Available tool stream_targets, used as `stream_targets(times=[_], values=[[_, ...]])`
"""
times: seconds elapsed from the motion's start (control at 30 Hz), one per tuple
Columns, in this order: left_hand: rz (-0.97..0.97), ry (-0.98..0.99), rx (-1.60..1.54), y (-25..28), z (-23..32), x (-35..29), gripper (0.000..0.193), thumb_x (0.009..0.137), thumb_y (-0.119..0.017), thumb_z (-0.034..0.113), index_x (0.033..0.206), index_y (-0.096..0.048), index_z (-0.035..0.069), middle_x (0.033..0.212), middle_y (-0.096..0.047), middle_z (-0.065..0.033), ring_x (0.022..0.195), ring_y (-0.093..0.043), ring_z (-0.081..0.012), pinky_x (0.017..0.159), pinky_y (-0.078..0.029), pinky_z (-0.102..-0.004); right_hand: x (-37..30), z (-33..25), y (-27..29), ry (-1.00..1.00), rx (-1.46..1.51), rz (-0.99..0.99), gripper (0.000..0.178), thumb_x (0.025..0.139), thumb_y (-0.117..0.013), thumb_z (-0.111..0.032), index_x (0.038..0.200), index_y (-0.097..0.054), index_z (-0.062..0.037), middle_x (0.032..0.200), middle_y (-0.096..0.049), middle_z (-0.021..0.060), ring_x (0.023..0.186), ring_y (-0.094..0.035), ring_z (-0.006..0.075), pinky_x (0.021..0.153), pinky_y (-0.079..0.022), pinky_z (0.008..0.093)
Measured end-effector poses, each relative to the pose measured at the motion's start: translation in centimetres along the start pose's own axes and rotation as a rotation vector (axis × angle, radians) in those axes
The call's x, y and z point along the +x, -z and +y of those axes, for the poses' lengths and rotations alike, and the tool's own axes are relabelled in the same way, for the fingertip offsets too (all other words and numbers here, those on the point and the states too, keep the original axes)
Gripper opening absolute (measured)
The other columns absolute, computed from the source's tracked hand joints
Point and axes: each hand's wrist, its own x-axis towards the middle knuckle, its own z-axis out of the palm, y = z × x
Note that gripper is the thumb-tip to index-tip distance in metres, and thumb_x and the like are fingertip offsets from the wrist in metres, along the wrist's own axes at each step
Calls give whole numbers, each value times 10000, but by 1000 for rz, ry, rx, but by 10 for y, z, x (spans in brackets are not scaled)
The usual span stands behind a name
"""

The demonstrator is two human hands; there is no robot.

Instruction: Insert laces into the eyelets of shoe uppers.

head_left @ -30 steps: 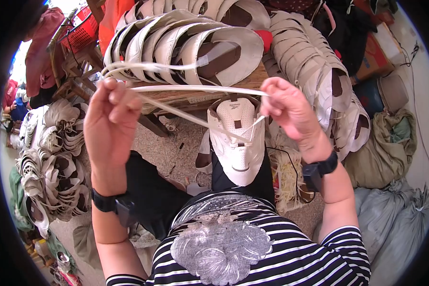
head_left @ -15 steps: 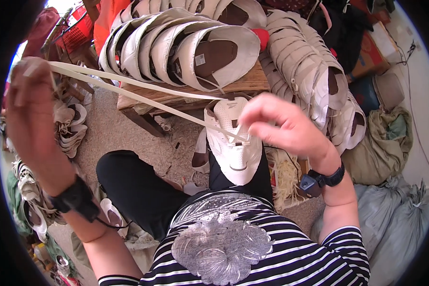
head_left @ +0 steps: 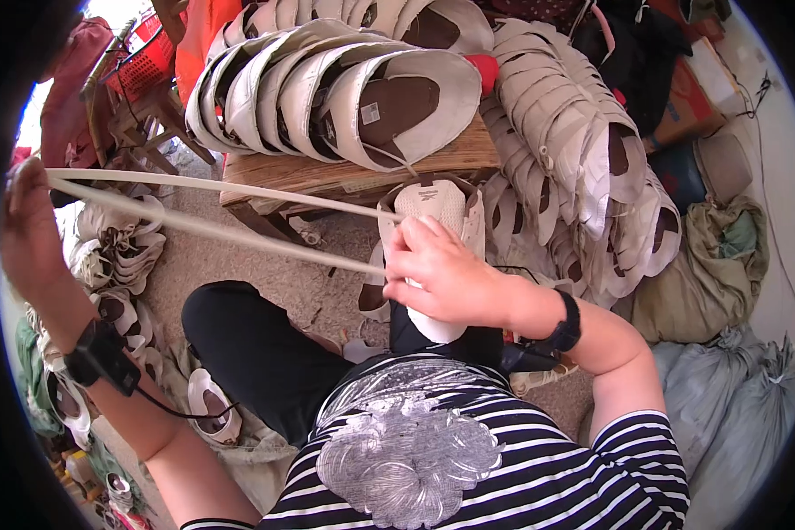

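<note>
A cream sneaker (head_left: 430,196) rests on my thigh, its toe toward me and its tongue facing up. A long pale shoelace (head_left: 225,233) runs from it to the far left in two stretched strands, the lower one smeared by motion. My left hand (head_left: 34,234) grips the lace's far end with closed fingers, at arm's length. Across the sneaker's lacing area lies my right hand (head_left: 450,276), its fingers pinched where the strands meet the shoe. It hides the eyelets and part of the toe.
A wooden bench (head_left: 283,177) ahead bears a row of nested shoe uppers (head_left: 397,106). More stacked uppers (head_left: 565,115) stand at the right, beside grey sacks (head_left: 733,397). Loose shoes (head_left: 212,406) lie on the floor at the left, and a red basket (head_left: 146,57) is at the back left.
My left hand has moved down and outward, drawing the lace strands lower. My right hand has shifted left and down onto the sneaker, its fingers now closing over the lacing area.
</note>
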Motion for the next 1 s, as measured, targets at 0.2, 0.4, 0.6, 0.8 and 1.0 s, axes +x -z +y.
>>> stream_targets(times=[0.2, 0.4, 0.6, 0.8, 1.0], values=[[-34, 354, -503, 204, -89, -5, 188, 1032, -407, 82, 1006, -557, -29, 789, -501, -83, 778, -518, -210, 882, -473, -394, -14, 7, 102, -275, 1129, 248, 235, 1006, -537, -234, 860, -566, -53, 689, -434, -21, 600, -451, 105, 728, -487, 323], [380, 458, -87, 188, -150, -95, 254, 1048, -400, 149, 1110, -553, -43, 767, -462, -13, 635, -427, -116, 727, -475, -282, -153, 74, 224, -625, 1422, 1190, 221, 1038, -435, -135, 827, -471, -79, 623, -333, -36, 550, -350, 89, 611, -391, 267], [-51, 613, 436, 34, -149, -206, 284, 1029, -466, 216, 1151, -664, 54, 787, -532, 17, 658, -460, -65, 595, -399, -218, -390, 164, 255, -902, 972, 1765, 164, 1019, -415, -122, 934, -532, -46, 603, -304, -41, 469, -286, 89, 444, -283, 255], [-551, 874, 194, -97, -130, -281, 254, 1044, -498, 227, 1145, -661, 60, 738, -571, 43, 608, -422, -8, 529, -347, -173, -214, 88, 101, -1191, 785, 1050, 186, 1003, -503, -239, 1008, -593, -77, 620, -372, -99, 450, -300, 2, 367, -222, 182], [-759, 846, 162, -145, -138, -313, 262, 1036, -501, 206, 1020, -683, 18, 729, -563, 34, 677, -510, -46, 628, -431, -206, -104, 41, 28, -979, 965, 547, 172, 1023, -519, -228, 1059, -566, -67, 746, -535, -29, 613, -497, 44, 552, -407, 177]])
